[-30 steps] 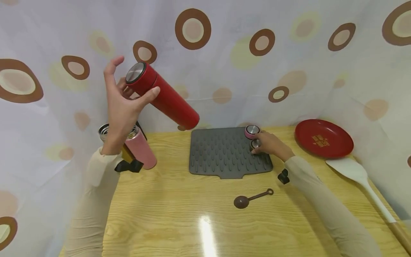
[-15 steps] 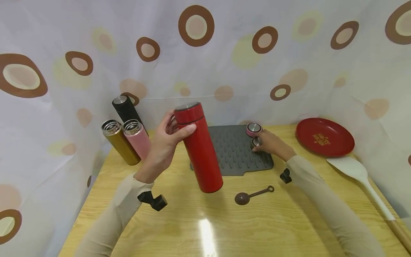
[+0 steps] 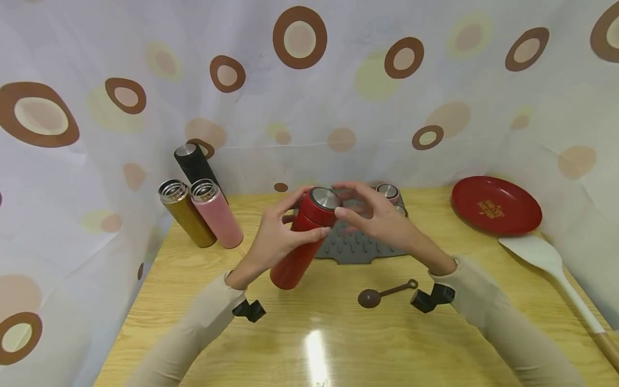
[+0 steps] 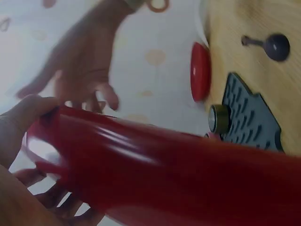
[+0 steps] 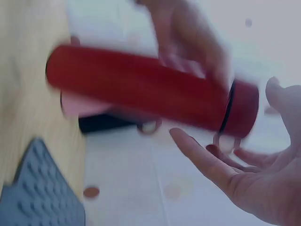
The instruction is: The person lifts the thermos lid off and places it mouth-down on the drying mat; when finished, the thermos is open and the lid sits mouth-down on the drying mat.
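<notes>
My left hand grips a red thermos bottle just below its lid and holds it tilted, top leaning right. The steel-topped lid is on the bottle. Beside that lid, on its right, my right hand is spread with fingers and thumb apart, fingertips close to the lid's side. In the right wrist view the fingers stay clear of the lid. A pink-ringed lid and a dark gold lid sit on the grey ridged mat, partly hidden behind the right hand.
At the back left stand a gold bottle and a pink bottle, both lidless, with a black lidded bottle behind. A brown spoon lies in front of the mat. On the right are a red plate and a white spatula.
The left hand has brought the red thermos bottle down and right, to over the table's middle. The right hand has left the gold lid on the mat and moved left to the bottle's top.
</notes>
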Motion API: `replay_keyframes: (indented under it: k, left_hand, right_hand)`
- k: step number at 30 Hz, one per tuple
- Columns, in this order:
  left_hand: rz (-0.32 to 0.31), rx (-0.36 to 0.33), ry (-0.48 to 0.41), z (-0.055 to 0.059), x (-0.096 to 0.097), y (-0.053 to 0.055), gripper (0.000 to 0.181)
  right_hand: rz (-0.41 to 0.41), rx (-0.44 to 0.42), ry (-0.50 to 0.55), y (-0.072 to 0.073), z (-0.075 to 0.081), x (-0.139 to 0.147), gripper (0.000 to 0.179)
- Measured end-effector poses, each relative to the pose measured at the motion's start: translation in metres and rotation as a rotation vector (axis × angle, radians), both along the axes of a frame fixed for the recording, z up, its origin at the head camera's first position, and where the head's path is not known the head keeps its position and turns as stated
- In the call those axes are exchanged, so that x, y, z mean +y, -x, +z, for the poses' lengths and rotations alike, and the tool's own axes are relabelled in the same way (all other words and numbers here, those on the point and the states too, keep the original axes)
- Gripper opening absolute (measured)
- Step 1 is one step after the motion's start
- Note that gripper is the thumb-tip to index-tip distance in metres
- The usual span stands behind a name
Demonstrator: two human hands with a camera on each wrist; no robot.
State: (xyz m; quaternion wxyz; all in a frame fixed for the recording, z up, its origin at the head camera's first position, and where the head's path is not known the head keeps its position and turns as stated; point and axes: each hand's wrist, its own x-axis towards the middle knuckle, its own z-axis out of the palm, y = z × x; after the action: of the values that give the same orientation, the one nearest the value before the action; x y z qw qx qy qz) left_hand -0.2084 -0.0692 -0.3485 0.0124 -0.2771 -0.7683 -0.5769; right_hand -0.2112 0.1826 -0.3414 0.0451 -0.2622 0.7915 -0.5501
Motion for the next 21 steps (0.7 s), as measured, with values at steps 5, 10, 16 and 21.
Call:
replay_keyframes:
  k: [5,10,16,21]
  left_hand:
    - [-0.005,0.158,0.118,-0.006,0.009,-0.006,0.074]
    - [0.025,0.224,0.243,-0.009,0.015,-0.004,0.089]
    - [0.154,0.393,0.463,-0.019,0.006,-0.005,0.108]
    - [0.315,0.805,0.676,-0.030,0.004,-0.003,0.096]
  right_hand:
    - [-0.112,0.047,-0.070,-0.019,0.001,-0.023,0.061]
    - [-0.211,0.066,-0.014,-0.019,-0.006,-0.021,0.056]
    - [-0.280,0.054,0.078,-0.015,-0.004,-0.009,0.058]
    - [-0.276,0.001,0.203,-0.016,-0.005,-0.004,0.058]
